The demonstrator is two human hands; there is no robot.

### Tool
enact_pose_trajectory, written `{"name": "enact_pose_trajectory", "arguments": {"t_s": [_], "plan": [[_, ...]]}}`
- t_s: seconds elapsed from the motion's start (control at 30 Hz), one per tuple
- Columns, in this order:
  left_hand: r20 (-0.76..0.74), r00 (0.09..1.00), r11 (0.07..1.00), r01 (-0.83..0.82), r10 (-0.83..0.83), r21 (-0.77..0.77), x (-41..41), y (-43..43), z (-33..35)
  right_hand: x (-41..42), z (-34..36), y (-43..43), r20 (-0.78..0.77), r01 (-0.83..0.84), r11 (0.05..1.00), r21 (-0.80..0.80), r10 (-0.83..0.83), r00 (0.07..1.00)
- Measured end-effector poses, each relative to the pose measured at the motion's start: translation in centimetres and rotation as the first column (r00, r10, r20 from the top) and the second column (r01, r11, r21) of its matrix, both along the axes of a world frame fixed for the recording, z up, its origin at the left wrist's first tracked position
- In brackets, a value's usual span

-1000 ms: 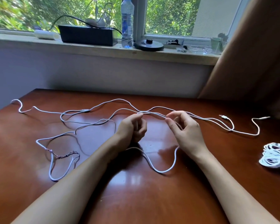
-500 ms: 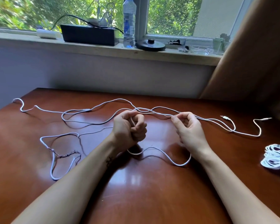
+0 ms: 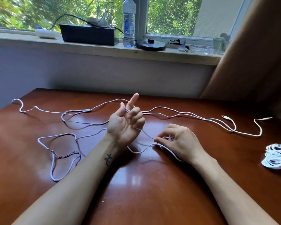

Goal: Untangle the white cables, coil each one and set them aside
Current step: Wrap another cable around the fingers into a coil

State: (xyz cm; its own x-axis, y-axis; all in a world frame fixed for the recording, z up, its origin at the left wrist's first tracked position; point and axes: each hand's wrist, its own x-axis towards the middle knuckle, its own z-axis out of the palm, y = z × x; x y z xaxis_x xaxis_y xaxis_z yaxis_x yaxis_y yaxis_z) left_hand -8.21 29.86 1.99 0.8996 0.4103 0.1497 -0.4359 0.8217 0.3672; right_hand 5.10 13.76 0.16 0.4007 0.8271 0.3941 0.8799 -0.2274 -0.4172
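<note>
My left hand (image 3: 125, 125) curls round the thin white cable (image 3: 86, 110) sprawled over the glossy brown wooden table (image 3: 144, 192), my right hand (image 3: 178, 143) pinches it, and I judge a hasty pull could knot its loops.

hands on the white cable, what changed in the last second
The left hand turned palm up, index finger now pointing out, the white cable running through its curled fingers. The right hand slid toward the person and down to the table, pinching the cable there. The coiled bundle at the right and the far cable ends stayed put.
</note>
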Motion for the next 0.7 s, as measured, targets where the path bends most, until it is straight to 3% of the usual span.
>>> {"name": "enact_pose_trajectory", "arguments": {"t_s": [0.17, 0.33, 0.5, 0.7], "plan": [[-0.086, 0.987, 0.991, -0.135, 0.133, -0.016, 0.7, 0.5, -0.3, -0.8, -0.2, 0.5, -0.117, -0.245, 0.968, 0.049, 0.249, 0.961], [-0.209, 0.932, 0.943, -0.249, 0.295, 0.221, 1.1, 0.2, -0.2, -1.6, -0.2, 0.7, -0.252, -0.213, 0.963, 0.163, 0.250, 0.935], [-0.247, 0.776, 0.716, -0.342, 0.580, 0.609, 1.9, 0.3, -1.0, -1.3, 0.3, 0.2, -0.420, -0.123, 0.959, 0.256, 0.225, 0.879], [-0.161, 0.708, 0.481, -0.280, 0.688, 0.831, 1.5, 0.2, -1.9, -1.5, 1.3, 0.3, -0.612, -0.025, 0.919, 0.393, 0.282, 0.739]]}}
